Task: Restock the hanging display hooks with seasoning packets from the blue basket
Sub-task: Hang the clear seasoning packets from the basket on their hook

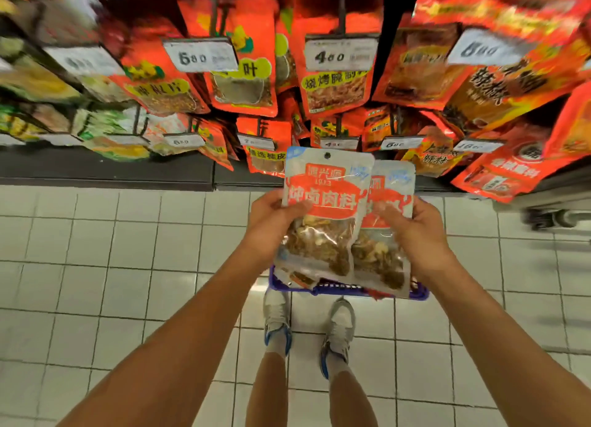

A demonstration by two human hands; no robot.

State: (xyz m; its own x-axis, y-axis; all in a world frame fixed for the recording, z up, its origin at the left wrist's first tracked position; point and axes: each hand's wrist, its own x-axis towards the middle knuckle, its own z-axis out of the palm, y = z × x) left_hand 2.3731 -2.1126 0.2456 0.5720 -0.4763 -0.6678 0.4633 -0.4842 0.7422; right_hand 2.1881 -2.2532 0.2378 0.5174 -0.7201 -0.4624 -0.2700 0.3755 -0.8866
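1. Head view. Two seasoning packets are held up in front of the display, above the blue basket (345,289), which sits on the white tiled floor (128,250) just ahead of the person's shoes (277,318).
2. Left hand (271,222) grasps the front packet (323,209) at its left edge, thumb across the printed face and the other fingers behind. Right hand (415,231) grasps the rear packet (388,222) at its right edge, thumb on the front. The front packet overlaps the rear one along the middle.
3. Material: glossy plastic film pouches, flat, with rounded corners. Upper half printed pale grey-blue with a red label; lower half is a clear window showing brown, chunky dry contents.
4. Handling, judged: light; the film is soft and flexes, crinkles and is probably a little slippery. The contents sag to the bottom, so the top should stay flat and thin.
5. Where to hold, judged: pinch the side edges at mid-height, as here, leaving the hang hole (327,155) at top centre free to thread over a hook. The rear packet's hole is hidden.
6. Display: red-orange packets (335,84) hang in rows on dark metal hooks (342,14), each with a white price tag (340,54) at its tip. Upper edges of the frame are blurred.
7. No matching hook for the grey-blue packets can be picked out.
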